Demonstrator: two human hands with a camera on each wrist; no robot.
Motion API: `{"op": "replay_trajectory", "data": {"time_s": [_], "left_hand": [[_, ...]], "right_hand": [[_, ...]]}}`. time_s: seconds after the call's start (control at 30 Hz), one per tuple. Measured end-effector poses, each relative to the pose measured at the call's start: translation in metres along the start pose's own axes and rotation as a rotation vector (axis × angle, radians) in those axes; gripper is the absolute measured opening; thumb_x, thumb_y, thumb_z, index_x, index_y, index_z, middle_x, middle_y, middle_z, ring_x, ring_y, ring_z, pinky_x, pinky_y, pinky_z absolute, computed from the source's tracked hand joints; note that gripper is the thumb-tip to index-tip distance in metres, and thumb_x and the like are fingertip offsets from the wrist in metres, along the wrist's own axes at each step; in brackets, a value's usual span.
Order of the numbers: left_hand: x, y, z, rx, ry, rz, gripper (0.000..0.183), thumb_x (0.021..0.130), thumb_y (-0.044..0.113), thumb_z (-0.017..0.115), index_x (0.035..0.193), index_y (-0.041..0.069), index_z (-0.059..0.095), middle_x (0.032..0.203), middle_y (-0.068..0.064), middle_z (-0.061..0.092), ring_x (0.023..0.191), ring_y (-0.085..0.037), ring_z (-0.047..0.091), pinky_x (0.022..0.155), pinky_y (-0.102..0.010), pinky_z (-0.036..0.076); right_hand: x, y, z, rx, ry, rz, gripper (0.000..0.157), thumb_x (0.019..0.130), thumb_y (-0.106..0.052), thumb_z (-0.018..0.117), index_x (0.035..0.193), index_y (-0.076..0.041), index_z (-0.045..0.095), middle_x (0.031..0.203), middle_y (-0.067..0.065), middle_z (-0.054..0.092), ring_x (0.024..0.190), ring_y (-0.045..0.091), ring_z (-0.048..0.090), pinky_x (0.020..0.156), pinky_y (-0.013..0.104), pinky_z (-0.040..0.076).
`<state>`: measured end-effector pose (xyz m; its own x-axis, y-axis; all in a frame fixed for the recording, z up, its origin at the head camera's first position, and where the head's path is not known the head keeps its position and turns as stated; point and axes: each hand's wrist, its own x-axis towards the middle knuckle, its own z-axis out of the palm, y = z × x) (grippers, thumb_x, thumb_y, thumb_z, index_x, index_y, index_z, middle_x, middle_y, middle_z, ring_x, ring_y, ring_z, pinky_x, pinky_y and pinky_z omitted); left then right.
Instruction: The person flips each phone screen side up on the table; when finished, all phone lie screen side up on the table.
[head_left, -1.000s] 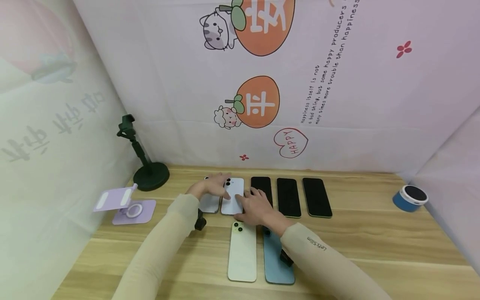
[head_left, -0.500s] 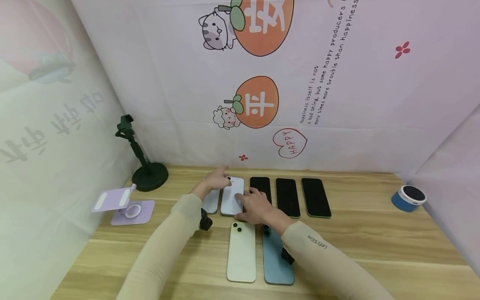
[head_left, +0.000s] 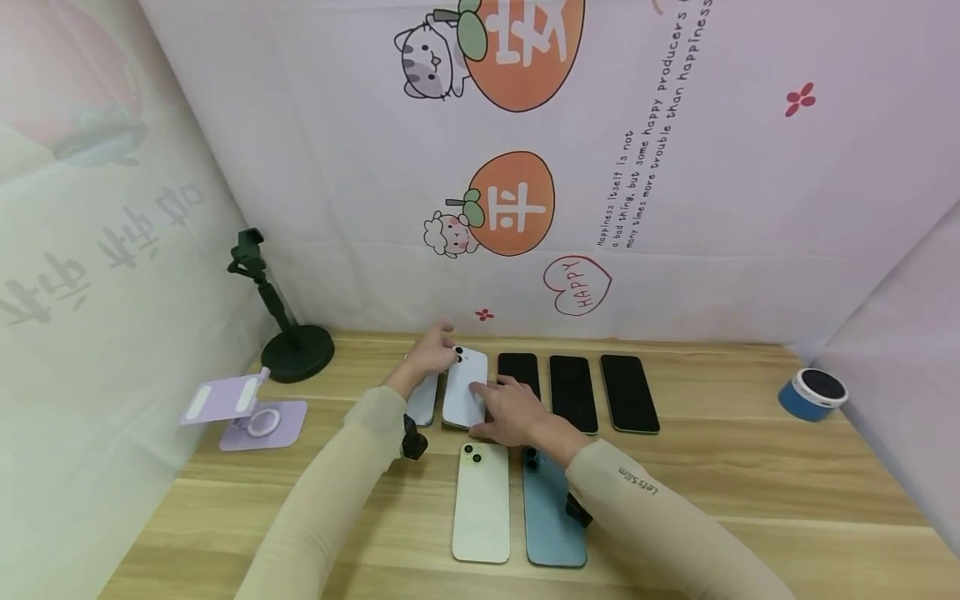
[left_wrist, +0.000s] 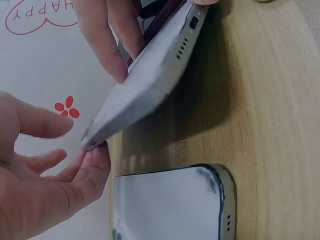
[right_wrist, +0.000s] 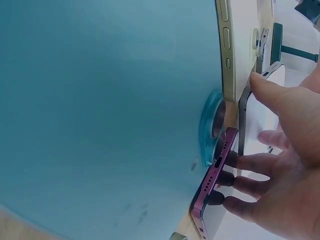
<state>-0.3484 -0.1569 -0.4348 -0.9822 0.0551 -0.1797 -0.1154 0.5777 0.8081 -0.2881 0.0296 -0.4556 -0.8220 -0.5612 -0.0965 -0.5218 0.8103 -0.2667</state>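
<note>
A white smartphone (head_left: pixel 465 387), camera side up, tilts off the wooden table with a shadow beneath it, plain in the left wrist view. My right hand (head_left: pixel 513 410) grips it near its lower end: the thumb is on the corner and a finger presses the back. My left hand (left_wrist: pixel 55 170) has fingertips under the camera end, while its thumb stands apart from the phone. A second white smartphone (head_left: pixel 422 402) lies just left of it, partly covered by the left hand in the head view. Under the right fingers, a purple-edged black-screened smartphone (right_wrist: pixel 215 172) is partly hidden.
Two more black-screened smartphones (head_left: pixel 573 396) lie to the right. Nearer me are a cream smartphone (head_left: pixel 482 508) and a blue smartphone (head_left: pixel 551 525). A dark green stand (head_left: pixel 297 350) and a lilac folding stand (head_left: pixel 266 425) are left; a blue round object (head_left: pixel 813 396) sits right.
The left hand has shifted slightly away from me, to the far end of the white smartphone. That phone has gone from lying flat to tilted up. The right hand has barely moved.
</note>
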Motion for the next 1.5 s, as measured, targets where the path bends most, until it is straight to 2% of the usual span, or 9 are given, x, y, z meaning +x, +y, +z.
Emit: {"op": "replay_trajectory", "data": {"time_s": [0.2, 0.4, 0.53, 0.63, 0.8, 0.93, 1.07, 1.17, 1.5], "left_hand": [[0.003, -0.001, 0.005, -0.023, 0.074, -0.048, 0.051, 0.093, 0.004, 0.062, 0.143, -0.001, 0.054, 0.138, -0.023, 0.064, 0.123, -0.034, 0.064, 0.098, -0.040, 0.055], [0.002, 0.004, 0.007, 0.074, 0.083, -0.054, 0.041, 0.091, 0.005, 0.067, 0.131, -0.002, 0.063, 0.128, -0.021, 0.069, 0.109, -0.029, 0.065, 0.089, -0.038, 0.055], [0.001, 0.009, 0.005, 0.115, 0.080, -0.052, 0.040, 0.089, 0.004, 0.065, 0.128, -0.003, 0.064, 0.124, -0.021, 0.070, 0.095, -0.023, 0.064, 0.084, -0.038, 0.057], [0.001, 0.012, 0.004, 0.126, 0.065, -0.052, 0.042, 0.087, 0.002, 0.063, 0.128, -0.004, 0.064, 0.125, -0.022, 0.070, 0.089, -0.022, 0.064, 0.082, -0.039, 0.061], [0.003, 0.019, 0.004, 0.253, 0.073, -0.019, 0.039, 0.085, 0.006, 0.061, 0.122, 0.000, 0.071, 0.124, -0.016, 0.073, 0.099, -0.024, 0.068, 0.081, -0.036, 0.059], [0.004, 0.029, 0.005, 0.336, 0.075, -0.013, 0.008, 0.084, 0.007, 0.060, 0.082, 0.005, 0.067, 0.080, -0.006, 0.064, 0.070, -0.018, 0.052, 0.059, -0.028, 0.042], [0.005, 0.041, 0.008, 0.381, 0.046, -0.029, 0.037, 0.083, 0.002, 0.059, 0.057, 0.015, 0.037, 0.054, 0.003, 0.027, 0.051, -0.013, 0.022, 0.047, -0.027, 0.022], [0.005, 0.046, 0.013, 0.409, 0.044, -0.015, 0.044, 0.083, 0.002, 0.061, 0.054, 0.017, 0.032, 0.050, 0.005, 0.023, 0.047, -0.012, 0.020, 0.044, -0.026, 0.022], [0.007, 0.056, 0.026, 0.405, 0.071, 0.015, 0.042, 0.083, 0.002, 0.062, 0.056, 0.016, 0.032, 0.053, 0.004, 0.023, 0.049, -0.013, 0.021, 0.046, -0.027, 0.023]], "right_hand": [[-0.003, 0.004, -0.002, -0.002, -0.004, -0.030, 0.074, 0.095, -0.043, 0.074, 0.157, -0.012, 0.047, 0.157, 0.009, 0.056, 0.151, 0.039, 0.045, 0.121, 0.057, 0.042], [-0.005, 0.009, -0.003, 0.024, -0.018, -0.061, 0.074, 0.096, -0.040, 0.074, 0.157, -0.009, 0.046, 0.158, 0.011, 0.055, 0.150, 0.038, 0.046, 0.123, 0.052, 0.042], [-0.007, 0.014, -0.010, 0.135, -0.019, -0.094, 0.066, 0.099, -0.032, 0.072, 0.155, -0.005, 0.048, 0.122, 0.016, 0.073, 0.119, 0.033, 0.066, 0.098, 0.042, 0.055], [-0.008, 0.019, -0.018, 0.232, -0.010, -0.103, 0.061, 0.101, -0.025, 0.068, 0.153, -0.001, 0.048, 0.099, 0.018, 0.072, 0.095, 0.033, 0.067, 0.082, 0.038, 0.053], [-0.009, 0.028, -0.027, 0.362, 0.048, -0.055, 0.054, 0.103, -0.019, 0.062, 0.151, 0.002, 0.050, 0.140, 0.026, 0.065, 0.129, 0.040, 0.064, 0.110, 0.051, 0.053], [-0.011, 0.032, -0.030, 0.614, 0.043, 0.029, 0.050, 0.105, -0.017, 0.057, 0.151, 0.001, 0.049, 0.150, 0.026, 0.057, 0.138, 0.039, 0.058, 0.113, 0.051, 0.051], [-0.013, 0.032, -0.030, 0.928, -0.023, 0.126, 0.050, 0.109, -0.017, 0.050, 0.154, 0.002, 0.044, 0.153, 0.027, 0.053, 0.137, 0.041, 0.057, 0.110, 0.049, 0.054], [-0.013, 0.031, -0.029, 1.072, -0.051, 0.168, 0.049, 0.110, -0.016, 0.046, 0.154, 0.004, 0.041, 0.154, 0.028, 0.051, 0.136, 0.043, 0.057, 0.110, 0.051, 0.055], [-0.010, 0.021, -0.025, 1.140, -0.037, 0.205, 0.043, 0.108, -0.016, 0.053, 0.145, 0.005, 0.052, 0.138, 0.027, 0.060, 0.107, 0.029, 0.073, 0.098, 0.045, 0.062]]}}
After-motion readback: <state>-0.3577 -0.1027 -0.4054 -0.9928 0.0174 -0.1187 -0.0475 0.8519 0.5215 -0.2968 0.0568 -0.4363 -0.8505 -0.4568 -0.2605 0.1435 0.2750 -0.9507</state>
